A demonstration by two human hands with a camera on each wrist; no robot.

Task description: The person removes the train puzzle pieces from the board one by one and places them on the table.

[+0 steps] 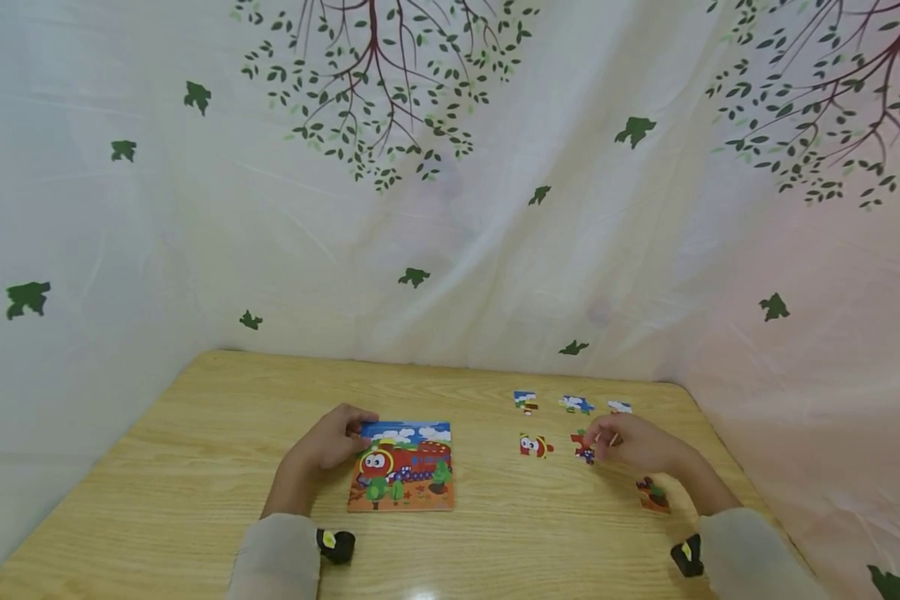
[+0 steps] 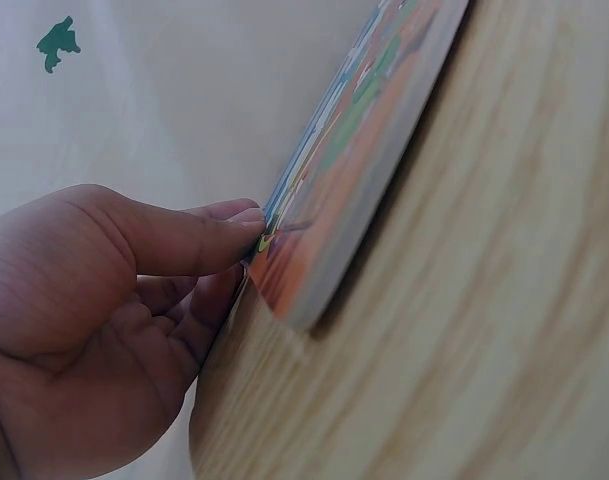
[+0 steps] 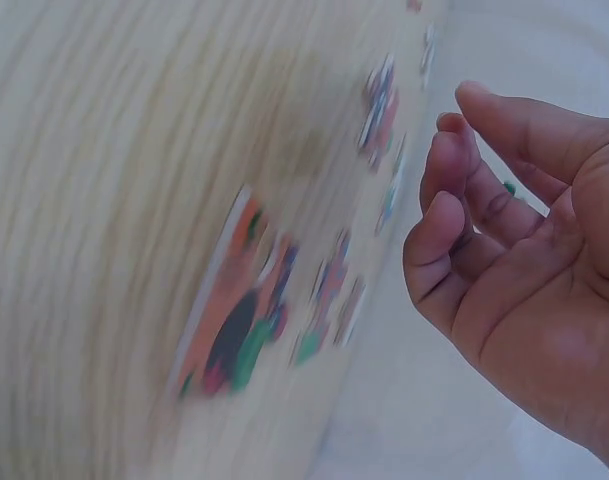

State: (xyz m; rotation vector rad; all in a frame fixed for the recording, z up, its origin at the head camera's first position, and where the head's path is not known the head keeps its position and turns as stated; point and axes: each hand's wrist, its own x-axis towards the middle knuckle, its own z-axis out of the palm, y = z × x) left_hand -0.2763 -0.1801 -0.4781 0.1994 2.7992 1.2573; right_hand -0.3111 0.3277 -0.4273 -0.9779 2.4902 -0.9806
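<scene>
A square puzzle board (image 1: 401,475) printed with a red cartoon train lies on the table. My left hand (image 1: 337,437) pinches its upper left edge, the thumb on the picture side in the left wrist view, where the board (image 2: 354,170) appears steeply slanted. My right hand (image 1: 633,443) hovers over the loose jigsaw pieces, nearest a red and blue piece (image 1: 582,448). In the right wrist view the right hand (image 3: 534,240) has loosely bent fingers, the thumb apart from them and nothing between. Below it lies an orange-brown piece (image 1: 652,496).
Left of the right hand is a piece with the train's eyes (image 1: 534,446). Farther back lie sky pieces, one at the left (image 1: 525,402), one in the middle (image 1: 576,405) and one partly hidden (image 1: 619,407). A leaf-printed curtain (image 1: 450,317) borders the wooden table (image 1: 195,467).
</scene>
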